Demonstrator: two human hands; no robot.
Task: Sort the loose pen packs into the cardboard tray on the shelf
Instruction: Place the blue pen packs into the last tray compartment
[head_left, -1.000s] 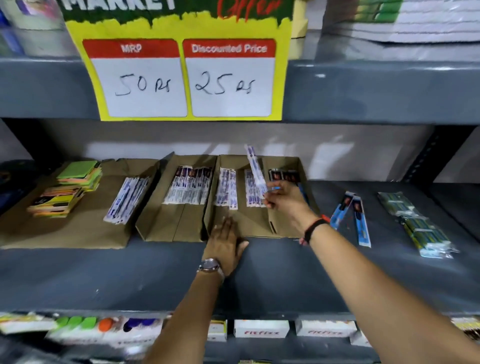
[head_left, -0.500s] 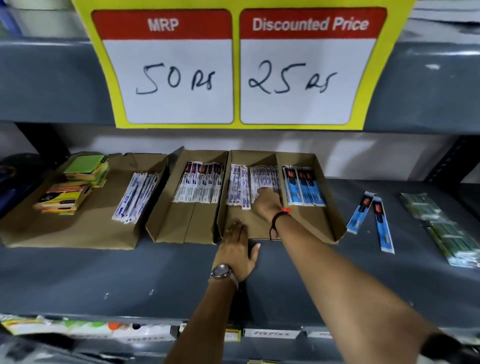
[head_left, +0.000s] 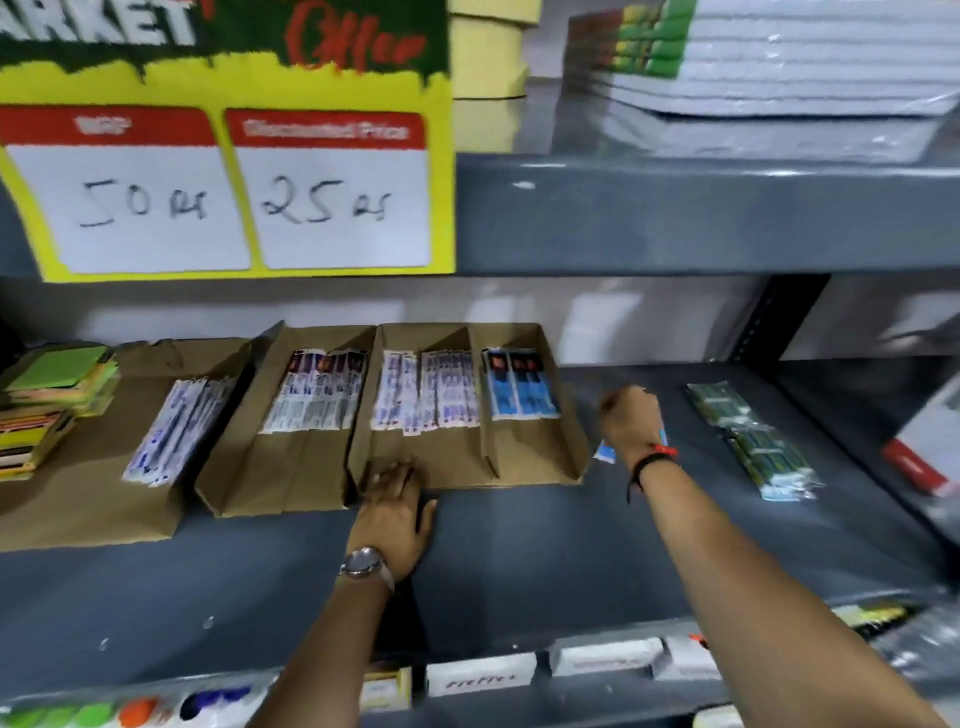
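The cardboard tray (head_left: 535, 467) lies on the grey shelf with divided compartments. White-and-purple pen packs (head_left: 447, 389) fill its left and middle parts, and blue pen packs (head_left: 522, 384) lie in the right compartment. My left hand (head_left: 395, 504) rests flat and open, fingertips on the tray's front edge. My right hand (head_left: 628, 421) is just right of the tray, fingers curled down over the loose blue pen packs (head_left: 605, 453), of which only corners show. The blur hides whether it grips them.
Green pen packs (head_left: 753, 441) lie on the shelf further right, and a red-and-white box (head_left: 924, 452) is at the right edge. A second cardboard tray (head_left: 291, 467) and sticky notes (head_left: 52, 395) are to the left. A price sign (head_left: 223, 197) hangs above.
My right hand left the white-and-purple pack in the tray's middle compartment and moved right, out of the tray, onto the loose blue packs. My left hand stayed on the tray's front edge.
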